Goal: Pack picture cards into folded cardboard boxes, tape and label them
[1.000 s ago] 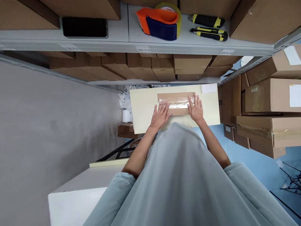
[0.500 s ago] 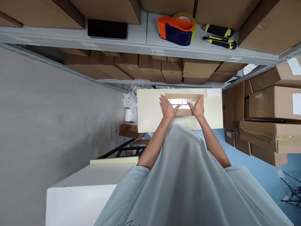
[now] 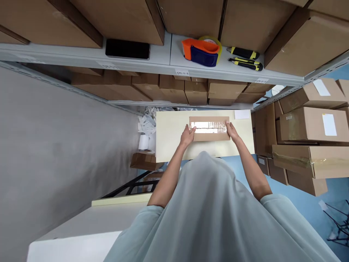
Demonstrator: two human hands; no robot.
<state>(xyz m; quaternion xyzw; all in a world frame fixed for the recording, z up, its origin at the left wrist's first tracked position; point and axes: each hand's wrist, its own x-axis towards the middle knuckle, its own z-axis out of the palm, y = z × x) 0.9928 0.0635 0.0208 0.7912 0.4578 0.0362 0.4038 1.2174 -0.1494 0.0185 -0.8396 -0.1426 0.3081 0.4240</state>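
A small brown cardboard box with a strip of shiny clear tape along its top is over the pale yellow tabletop. My left hand grips its left end, the thumb on top. At the opposite end my right hand grips it, thumb also on the upper face. The fingers under or behind the box's ends are partly hidden. Whether the box rests on the table or is slightly raised, I cannot tell. Near its far right corner lies a white paper slip.
On the grey shelf above are a black phone, an orange and blue tape dispenser and two utility knives. Stacked cartons stand at the right. Left of the table are crumpled white paper and an open carton.
My hands have gone from lying spread on the box's taped top to gripping its two ends. The whole view has shifted slightly with my head.
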